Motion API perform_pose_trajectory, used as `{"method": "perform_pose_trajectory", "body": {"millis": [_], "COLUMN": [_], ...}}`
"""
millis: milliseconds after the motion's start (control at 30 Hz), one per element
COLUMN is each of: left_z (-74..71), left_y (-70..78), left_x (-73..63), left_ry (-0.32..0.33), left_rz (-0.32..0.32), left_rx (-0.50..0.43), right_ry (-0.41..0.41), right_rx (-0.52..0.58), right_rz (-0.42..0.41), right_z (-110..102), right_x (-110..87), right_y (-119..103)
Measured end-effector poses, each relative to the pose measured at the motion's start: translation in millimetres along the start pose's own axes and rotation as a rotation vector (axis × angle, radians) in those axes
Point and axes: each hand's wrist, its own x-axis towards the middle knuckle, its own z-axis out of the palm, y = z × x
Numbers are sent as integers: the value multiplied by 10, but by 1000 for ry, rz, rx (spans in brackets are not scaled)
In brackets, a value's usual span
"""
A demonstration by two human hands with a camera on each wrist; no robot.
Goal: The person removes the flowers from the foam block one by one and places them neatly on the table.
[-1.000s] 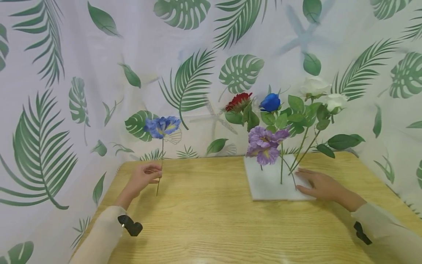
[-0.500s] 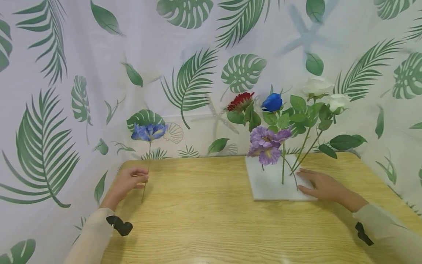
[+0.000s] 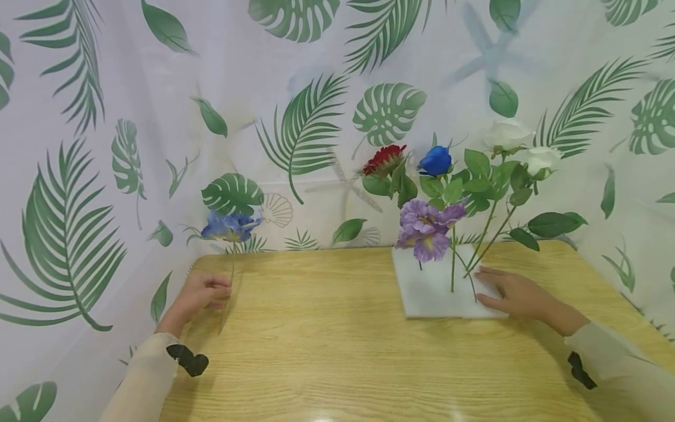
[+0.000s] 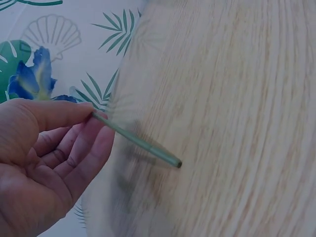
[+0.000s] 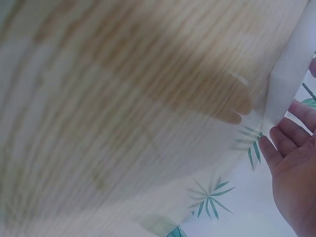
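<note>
Left wrist alone, dark stem tip point(image 4: 178, 164), sharp

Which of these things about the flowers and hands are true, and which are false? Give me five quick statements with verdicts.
1. The left hand pinches the stem of a ruffled blue flower. True.
2. The right hand is close beside the left hand. False: it is across the table, at the right edge of the white pad.
3. In the head view, a red flower appears left of the blue rose. True.
4. The purple flower lies flat on the table. False: its bloom is raised.
5. Two white roses are among the flowers at the pad. True.
</note>
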Motion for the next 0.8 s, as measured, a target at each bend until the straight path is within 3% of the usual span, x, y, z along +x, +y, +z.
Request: {"method": "perform_pose_trajectory", "body": {"millis": [167,500,800], "left_z": [19,0,19], "left_y": [-16,-57,-57], "left_x": [-5,-16,-27], "left_ry": [-1,-56,-65], "left_rz": [-101,-173,-214], "left_rx": [61,49,43], "right_ry": [10,10,27], "right_rx": [0,14,2], "right_rz": [-2,-5,-23], "right_z": [-2,-10,4], "right_x": [-5,-14,12], "right_y": [-4,-16,29]}}
